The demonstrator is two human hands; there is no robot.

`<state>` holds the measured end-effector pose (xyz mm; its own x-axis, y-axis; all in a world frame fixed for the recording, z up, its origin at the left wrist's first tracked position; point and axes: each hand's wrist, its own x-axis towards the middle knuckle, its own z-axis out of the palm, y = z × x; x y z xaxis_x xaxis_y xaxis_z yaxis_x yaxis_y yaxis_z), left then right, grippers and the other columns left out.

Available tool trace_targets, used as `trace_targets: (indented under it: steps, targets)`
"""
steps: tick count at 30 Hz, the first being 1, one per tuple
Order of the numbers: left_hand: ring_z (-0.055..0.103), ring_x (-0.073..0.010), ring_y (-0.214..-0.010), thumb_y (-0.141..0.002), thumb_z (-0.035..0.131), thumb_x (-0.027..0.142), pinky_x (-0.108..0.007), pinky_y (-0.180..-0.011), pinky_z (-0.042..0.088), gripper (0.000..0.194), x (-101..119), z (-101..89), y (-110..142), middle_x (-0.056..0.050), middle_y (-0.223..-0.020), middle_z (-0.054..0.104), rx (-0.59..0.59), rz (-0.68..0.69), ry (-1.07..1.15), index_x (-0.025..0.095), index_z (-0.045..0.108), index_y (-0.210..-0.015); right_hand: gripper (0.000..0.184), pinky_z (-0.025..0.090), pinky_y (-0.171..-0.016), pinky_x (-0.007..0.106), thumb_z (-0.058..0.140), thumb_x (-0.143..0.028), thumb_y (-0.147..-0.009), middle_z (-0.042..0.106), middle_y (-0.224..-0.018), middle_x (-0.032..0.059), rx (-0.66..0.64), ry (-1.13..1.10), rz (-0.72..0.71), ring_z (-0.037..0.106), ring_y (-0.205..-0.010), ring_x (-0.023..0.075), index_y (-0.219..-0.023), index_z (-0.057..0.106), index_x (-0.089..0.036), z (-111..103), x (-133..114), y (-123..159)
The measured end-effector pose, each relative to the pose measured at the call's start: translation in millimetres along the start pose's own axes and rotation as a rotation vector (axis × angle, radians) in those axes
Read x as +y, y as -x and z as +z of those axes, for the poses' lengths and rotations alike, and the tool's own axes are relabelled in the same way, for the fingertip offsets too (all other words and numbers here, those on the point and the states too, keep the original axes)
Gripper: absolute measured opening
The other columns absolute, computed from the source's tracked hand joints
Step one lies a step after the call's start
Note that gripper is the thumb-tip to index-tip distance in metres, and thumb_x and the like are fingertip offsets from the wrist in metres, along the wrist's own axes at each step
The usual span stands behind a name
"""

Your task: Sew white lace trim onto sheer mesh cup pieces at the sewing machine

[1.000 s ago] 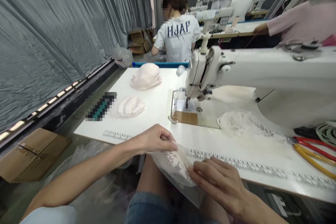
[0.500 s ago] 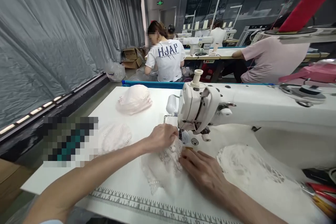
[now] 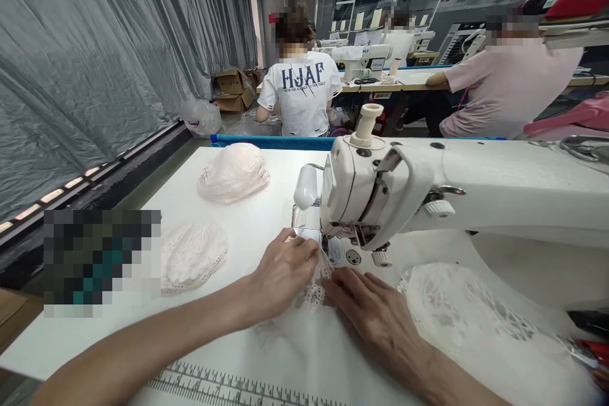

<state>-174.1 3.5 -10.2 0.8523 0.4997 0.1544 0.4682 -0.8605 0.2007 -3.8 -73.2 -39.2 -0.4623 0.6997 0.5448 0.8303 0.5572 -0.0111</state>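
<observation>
Close to the needle of a white sewing machine (image 3: 354, 196), a piece of white lace fabric (image 3: 314, 295) lies between my hands. My left hand (image 3: 285, 269) has its fingers closed on the lace from the left, just in front of the presser foot area. From the right, my right hand (image 3: 373, 307) grips the fabric's edge between thumb and fingertips. A sheer part of the cloth trails below the left hand and blurs into the white table. The needle tip and much of the lace are covered by my fingers.
A pale pink heap of lace cups (image 3: 235, 171) and a flat lace stack (image 3: 195, 257) lie on the left. More white lace (image 3: 457, 304) is under the machine arm. A printed ruler (image 3: 214, 387) runs along the front edge. Co-workers sit beyond the table.
The lace that hung spread out below my hands is now gathered and mostly hidden under my left hand. My left hand has come slightly nearer. The camera view has shifted.
</observation>
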Motion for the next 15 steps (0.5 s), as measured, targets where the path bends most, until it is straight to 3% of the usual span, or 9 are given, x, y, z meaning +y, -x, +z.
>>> trace_targets:
  steps: [5,10,15]
  targets:
    - [0.054,-0.0131,-0.077,-0.076,0.043,0.005,-0.035,-0.092,0.026,0.017,-20,1.2,-17,-0.005,-0.100,0.059,-0.056,0.026,-0.079,0.013,0.057,-0.082,0.029,0.031,-0.049,0.026,0.035,-0.009,-0.089,0.057,-0.070,0.0046,0.008,0.059,0.036,0.044,-0.050,0.0126,-0.090,0.063,-0.015,5,7,-2]
    - [0.051,-0.0117,-0.065,-0.065,0.044,0.000,-0.035,-0.094,0.024,0.017,-31,-3.4,-34,0.001,-0.073,0.055,-0.170,-0.011,-0.124,0.015,0.051,-0.066,0.029,0.026,-0.047,0.027,0.035,-0.011,-0.091,0.056,-0.065,0.0022,0.020,0.134,0.063,0.043,-0.046,0.0125,-0.102,0.062,-0.012,11,12,-2]
    - [0.048,-0.0120,-0.063,-0.061,0.043,-0.002,-0.038,-0.096,0.024,0.018,-34,-6.3,-45,0.002,-0.065,0.050,-0.221,-0.007,-0.133,0.015,0.046,-0.057,0.032,0.023,-0.048,0.029,0.033,-0.013,-0.092,0.057,-0.064,0.0015,-0.013,0.187,0.087,0.043,-0.044,0.0132,-0.108,0.060,-0.010,16,14,-1]
